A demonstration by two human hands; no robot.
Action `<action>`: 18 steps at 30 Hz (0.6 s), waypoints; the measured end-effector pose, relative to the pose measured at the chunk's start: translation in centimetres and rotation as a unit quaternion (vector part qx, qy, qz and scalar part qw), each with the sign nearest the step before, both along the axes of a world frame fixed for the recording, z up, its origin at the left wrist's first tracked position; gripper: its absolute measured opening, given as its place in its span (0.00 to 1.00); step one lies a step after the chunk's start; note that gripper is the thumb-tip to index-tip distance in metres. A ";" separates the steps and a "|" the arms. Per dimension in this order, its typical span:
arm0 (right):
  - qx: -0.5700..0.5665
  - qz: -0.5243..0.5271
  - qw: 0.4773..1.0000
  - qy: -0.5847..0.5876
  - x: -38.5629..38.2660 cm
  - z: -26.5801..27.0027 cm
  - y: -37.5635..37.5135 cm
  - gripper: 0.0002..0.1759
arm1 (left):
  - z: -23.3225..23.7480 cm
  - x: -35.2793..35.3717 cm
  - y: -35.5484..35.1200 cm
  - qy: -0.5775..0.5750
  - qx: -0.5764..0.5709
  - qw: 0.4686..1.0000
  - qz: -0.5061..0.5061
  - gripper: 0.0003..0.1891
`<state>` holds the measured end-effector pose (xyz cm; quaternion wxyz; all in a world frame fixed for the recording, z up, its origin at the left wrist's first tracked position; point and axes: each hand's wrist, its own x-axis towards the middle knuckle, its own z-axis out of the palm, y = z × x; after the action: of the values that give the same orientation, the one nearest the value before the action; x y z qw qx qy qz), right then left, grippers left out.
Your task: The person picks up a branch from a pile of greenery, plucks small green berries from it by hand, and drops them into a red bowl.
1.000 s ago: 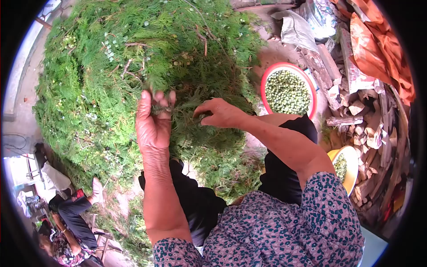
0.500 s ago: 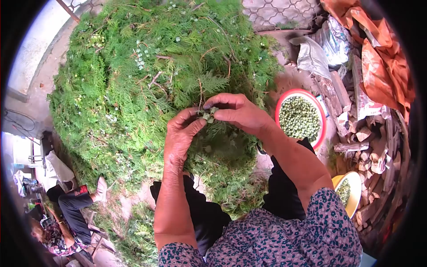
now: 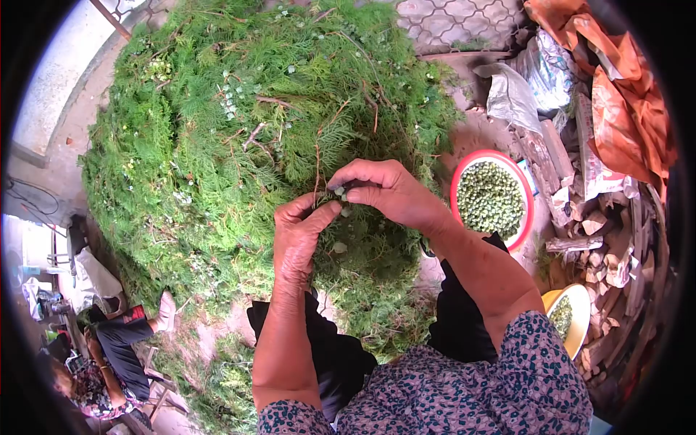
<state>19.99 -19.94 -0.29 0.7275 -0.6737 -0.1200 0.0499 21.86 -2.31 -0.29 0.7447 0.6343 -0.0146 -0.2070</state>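
Observation:
My left hand is closed in a pinch on a leafy evergreen sprig, whose brown stem points up and away from me. Close beside it, my right hand pinches a pale green seed cone at the sprig's base between thumb and forefinger. More pale cones hang just below the fingers, partly in shadow. Both hands are over a large heap of cut evergreen branches, which carries scattered bluish cone clusters.
To the right stands a red-rimmed basin filled with green cones. A yellow basin holds more, near stacked firewood. Sacks and orange sheeting lie at upper right. Another person sits at lower left.
Both hands have shifted slightly toward me, and the sprig now shows a longer stretch of stem above them. Fewer cones show between my fingers.

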 end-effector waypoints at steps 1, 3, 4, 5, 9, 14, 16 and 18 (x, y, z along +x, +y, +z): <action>-0.059 -0.014 0.997 -0.048 0.0 -0.1 0.0 0.15 | -0.1 0.0 0.0 0.000 0.001 1.000 0.000 0.05; -0.118 -0.028 0.988 -0.096 0.1 -0.1 0.0 0.17 | -0.5 0.0 0.0 -0.002 -0.010 1.000 0.001 0.04; -0.153 -0.032 0.979 -0.134 0.0 -0.1 0.1 0.18 | -0.6 0.0 0.0 -0.002 -0.010 1.000 0.001 0.04; -0.188 -0.036 0.966 -0.172 0.0 -0.1 0.1 0.20 | -0.6 0.1 0.0 -0.003 -0.014 1.000 0.003 0.04; -0.242 -0.051 0.943 -0.221 0.0 -0.1 0.2 0.20 | -0.6 0.1 -0.1 -0.025 0.002 1.000 -0.008 0.03; -0.241 -0.049 0.954 -0.174 -0.3 0.0 0.6 0.15 | -0.5 0.0 -0.2 -0.021 0.007 1.000 -0.018 0.03; -0.174 -0.027 0.980 -0.097 -0.3 0.3 0.5 0.14 | -0.4 0.1 -0.1 -0.010 -0.003 1.000 -0.026 0.04; -0.106 -0.005 0.994 -0.018 -0.2 0.0 0.4 0.13 | -0.3 0.0 0.0 0.037 -0.067 0.997 -0.021 0.05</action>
<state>19.82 -19.55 -0.30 0.6500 -0.7484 -0.1237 0.0462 21.91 -2.31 -0.59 0.7811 0.5746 -0.0137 -0.2442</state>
